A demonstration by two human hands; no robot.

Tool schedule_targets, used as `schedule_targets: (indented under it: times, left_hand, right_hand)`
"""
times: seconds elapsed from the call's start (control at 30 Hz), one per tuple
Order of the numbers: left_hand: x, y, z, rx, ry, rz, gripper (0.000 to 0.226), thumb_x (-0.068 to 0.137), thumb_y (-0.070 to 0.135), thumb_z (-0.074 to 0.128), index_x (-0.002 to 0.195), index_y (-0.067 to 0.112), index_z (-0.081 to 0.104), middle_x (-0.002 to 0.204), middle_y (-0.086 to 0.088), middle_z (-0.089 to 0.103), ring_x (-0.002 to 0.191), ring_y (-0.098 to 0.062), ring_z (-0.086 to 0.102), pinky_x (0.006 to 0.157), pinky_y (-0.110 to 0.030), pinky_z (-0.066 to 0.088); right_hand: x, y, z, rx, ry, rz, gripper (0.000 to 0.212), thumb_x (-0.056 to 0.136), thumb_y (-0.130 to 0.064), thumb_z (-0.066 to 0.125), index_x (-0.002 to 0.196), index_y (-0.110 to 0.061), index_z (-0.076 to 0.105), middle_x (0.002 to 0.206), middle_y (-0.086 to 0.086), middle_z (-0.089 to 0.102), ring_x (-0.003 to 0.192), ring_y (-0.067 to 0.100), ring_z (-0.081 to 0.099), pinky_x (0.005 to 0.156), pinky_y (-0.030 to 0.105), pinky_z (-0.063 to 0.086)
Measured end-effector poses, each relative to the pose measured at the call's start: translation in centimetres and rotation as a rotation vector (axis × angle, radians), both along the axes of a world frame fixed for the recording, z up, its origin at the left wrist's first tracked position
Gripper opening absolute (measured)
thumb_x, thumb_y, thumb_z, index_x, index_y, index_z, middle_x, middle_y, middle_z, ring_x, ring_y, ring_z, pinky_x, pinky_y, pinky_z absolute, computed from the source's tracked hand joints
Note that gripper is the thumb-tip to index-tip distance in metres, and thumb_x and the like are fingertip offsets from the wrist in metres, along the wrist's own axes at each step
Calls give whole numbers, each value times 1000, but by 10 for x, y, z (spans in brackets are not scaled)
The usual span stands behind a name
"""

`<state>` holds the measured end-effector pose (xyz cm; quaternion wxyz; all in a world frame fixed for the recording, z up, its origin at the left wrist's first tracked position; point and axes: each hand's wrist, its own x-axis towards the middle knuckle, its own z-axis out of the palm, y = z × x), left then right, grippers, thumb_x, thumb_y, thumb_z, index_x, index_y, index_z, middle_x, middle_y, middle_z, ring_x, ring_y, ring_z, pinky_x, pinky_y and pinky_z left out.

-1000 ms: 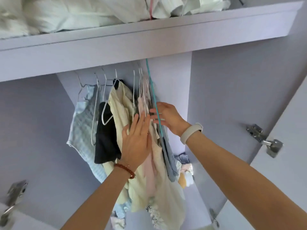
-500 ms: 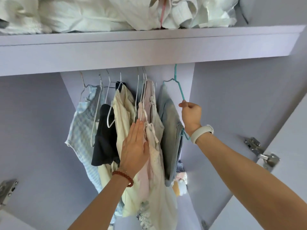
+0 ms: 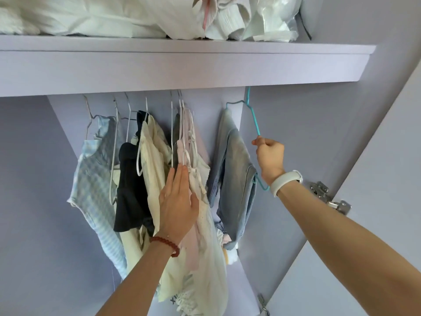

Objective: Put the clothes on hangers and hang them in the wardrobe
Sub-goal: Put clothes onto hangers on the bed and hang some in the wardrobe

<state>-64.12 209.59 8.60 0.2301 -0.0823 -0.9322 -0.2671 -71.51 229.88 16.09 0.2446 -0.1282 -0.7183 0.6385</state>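
Left hand (image 3: 178, 202) flat, fingers straight, pressing the cream and pink garments (image 3: 198, 185) leftward, probably to keep a gap. Right hand (image 3: 270, 153) pinching the teal hanger (image 3: 255, 119), steadying it. Between both hands, denim shorts (image 3: 234, 165) draped on that hanger, hook vanishing under the shelf (image 3: 182, 65), seemingly on the rail.

Only dark lettering low on the cream garment (image 3: 182, 290), near the bottom edge: perhaps "XI", upside down and cut off by folds. Nothing else legible on clothes, hangers or shelf.
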Motion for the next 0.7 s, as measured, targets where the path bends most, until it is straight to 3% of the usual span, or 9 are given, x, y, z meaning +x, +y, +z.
schedule_targets:
  times: [0.17, 0.27, 0.4, 0.6, 0.7]
  left_hand:
    - [5, 0, 6, 16, -22, 4, 64, 90, 12, 48, 146, 10, 18, 154, -6, 16, 143, -21, 5, 113, -46, 21]
    - [18, 8, 6, 22, 83, 57, 55, 87, 11, 51, 140, 9, 35, 149, -14, 27, 141, -31, 13, 110, -53, 18]
    - [37, 44, -14, 80, 218, -216, 44, 83, 9, 48, 127, 4, 51, 137, -14, 44, 134, -31, 32, 107, -46, 25]
    - [62, 137, -58, 152, -165, -710, 33, 90, 7, 54, 120, -5, 55, 126, -21, 54, 120, -33, 49, 102, -41, 38]
    - [101, 184, -77, 225, -312, -952, 24, 93, 17, 50, 103, -2, 61, 102, -15, 66, 99, -26, 60, 89, -30, 38]
  right_hand:
    - [51, 17, -48, -16, -82, -53, 37, 90, -20, 52, 53, -19, 58, 46, -4, 38, 48, 12, 33, 51, 24, 30]
    - [94, 35, -78, 50, -151, -88, 41, 90, -24, 54, 50, -17, 56, 46, 3, 34, 46, 15, 31, 50, 26, 29]
    - [168, 61, -114, 152, -279, -128, 46, 91, -26, 54, 46, -18, 53, 40, -3, 38, 42, 11, 35, 48, 23, 30]
    - [298, 91, -148, 154, -482, -219, 49, 91, -26, 55, 41, -23, 52, 40, -5, 34, 35, 6, 31, 43, 14, 28]
    - [367, 96, -157, 138, -559, -328, 48, 90, -28, 54, 42, -22, 53, 44, -1, 39, 38, 6, 32, 44, 15, 29]
